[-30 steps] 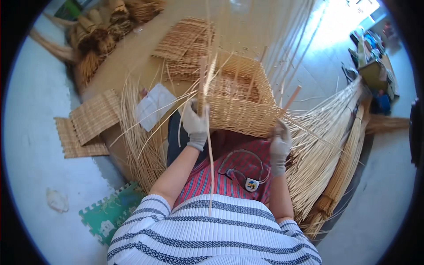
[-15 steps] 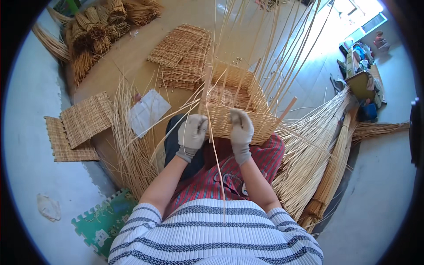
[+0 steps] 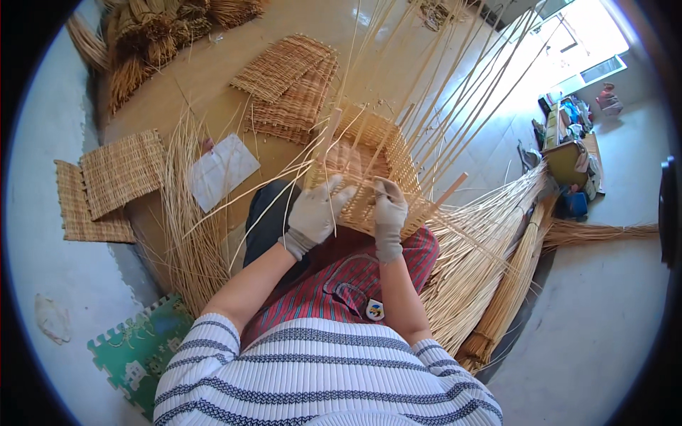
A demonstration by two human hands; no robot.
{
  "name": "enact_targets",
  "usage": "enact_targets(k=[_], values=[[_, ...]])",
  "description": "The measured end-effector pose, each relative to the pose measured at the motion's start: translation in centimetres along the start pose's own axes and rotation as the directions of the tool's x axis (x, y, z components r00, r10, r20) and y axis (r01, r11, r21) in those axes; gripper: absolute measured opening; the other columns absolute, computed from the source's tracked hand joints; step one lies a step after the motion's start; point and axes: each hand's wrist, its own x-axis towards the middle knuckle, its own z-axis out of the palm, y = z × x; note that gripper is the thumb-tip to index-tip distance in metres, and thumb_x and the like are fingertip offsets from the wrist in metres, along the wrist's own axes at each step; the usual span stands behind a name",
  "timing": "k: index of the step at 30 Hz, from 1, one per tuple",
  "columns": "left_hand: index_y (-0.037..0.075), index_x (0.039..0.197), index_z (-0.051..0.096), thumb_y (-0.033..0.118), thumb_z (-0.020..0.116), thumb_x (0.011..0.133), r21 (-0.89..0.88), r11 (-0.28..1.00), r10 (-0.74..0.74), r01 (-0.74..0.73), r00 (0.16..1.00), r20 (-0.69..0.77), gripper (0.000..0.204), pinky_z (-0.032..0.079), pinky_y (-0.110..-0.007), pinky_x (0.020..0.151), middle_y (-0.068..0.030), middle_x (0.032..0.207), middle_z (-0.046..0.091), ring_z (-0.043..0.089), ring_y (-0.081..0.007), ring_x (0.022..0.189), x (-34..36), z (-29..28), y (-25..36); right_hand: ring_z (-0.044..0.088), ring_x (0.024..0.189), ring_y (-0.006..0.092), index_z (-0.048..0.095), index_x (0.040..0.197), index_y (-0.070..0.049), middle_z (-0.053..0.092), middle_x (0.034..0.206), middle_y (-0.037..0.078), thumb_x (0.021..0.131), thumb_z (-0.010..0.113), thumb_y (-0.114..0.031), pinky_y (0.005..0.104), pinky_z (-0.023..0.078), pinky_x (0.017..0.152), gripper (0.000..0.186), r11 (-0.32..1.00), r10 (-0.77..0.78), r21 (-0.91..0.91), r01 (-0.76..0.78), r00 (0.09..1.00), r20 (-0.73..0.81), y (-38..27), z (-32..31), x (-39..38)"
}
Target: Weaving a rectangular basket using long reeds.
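Observation:
A half-woven wicker basket (image 3: 387, 153) rests on my lap, with long pale stakes standing up from its rim. My left hand (image 3: 314, 213), in a grey glove, presses on the near wall of the basket, fingers spread over the weave and a thin cane strand (image 3: 249, 195) running out to the left. My right hand (image 3: 389, 216), also gloved, pinches a strand at the same wall, close beside the left. Both hands touch the basket's front edge.
Loose cane bundles (image 3: 490, 263) fan out on my right and another sheaf (image 3: 188, 213) lies on my left. Flat woven mats (image 3: 121, 170) and panels (image 3: 288, 71) lie on the floor. A white sheet (image 3: 220, 170), a green foam mat (image 3: 135, 348) and tied bundles (image 3: 149, 35) are nearby.
My right hand came in from the right side to the basket's front wall beside my left hand. The left hand lowered from gripping an upright strand to the weave.

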Motion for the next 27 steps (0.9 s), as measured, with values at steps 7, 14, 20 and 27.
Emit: enact_targets(k=[7,14,20,27], values=[[0.023,0.157,0.033,0.024,0.073,0.086,0.064,0.978,-0.206,0.198,0.964,0.167,0.082,0.051,-0.045,0.098,-0.0166,0.148,0.041,0.055,-0.0378,0.123,1.8,1.2,1.1,0.059,0.075,0.0092,0.058,0.127,-0.006,0.066,0.103,0.005,0.096,0.061,-0.004,0.0250,0.050,0.064,0.031,0.962,-0.191,-0.158,0.224,0.962,0.197,-1.6,1.8,-0.2],[0.024,0.158,0.033,0.019,0.068,0.087,0.054,0.991,-0.119,0.119,0.993,-0.016,0.079,0.046,-0.047,0.105,-0.0207,0.151,0.040,0.051,-0.0378,0.132,0.9,2.0,-0.3,0.057,0.063,0.0067,0.064,0.127,-0.002,0.069,0.090,0.003,0.102,0.062,-0.018,0.0212,0.045,0.054,0.030,0.949,0.291,0.049,-0.310,0.928,0.234,-0.8,-1.8,-1.8],[0.028,0.157,0.036,0.016,0.067,0.088,-0.021,0.984,-0.178,0.179,0.984,0.009,0.077,0.049,-0.046,0.101,-0.0204,0.147,0.044,0.057,-0.0393,0.121,0.8,1.9,0.3,0.062,0.069,0.0083,0.065,0.125,-0.002,0.071,0.099,0.005,0.100,0.064,-0.017,0.0216,0.047,0.056,0.029,0.965,0.234,0.086,-0.249,0.959,0.158,-1.4,-1.2,-0.7],[0.029,0.157,0.034,0.015,0.066,0.087,0.201,0.962,-0.202,0.185,0.977,0.067,0.078,0.052,-0.046,0.091,-0.0166,0.135,0.049,0.062,-0.0355,0.109,1.9,1.3,1.6,0.065,0.088,0.0133,0.058,0.135,-0.006,0.069,0.115,0.010,0.100,0.060,-0.008,0.0255,0.056,0.070,0.035,0.710,-0.636,-0.290,0.642,0.761,0.129,-4.0,2.6,4.6]])
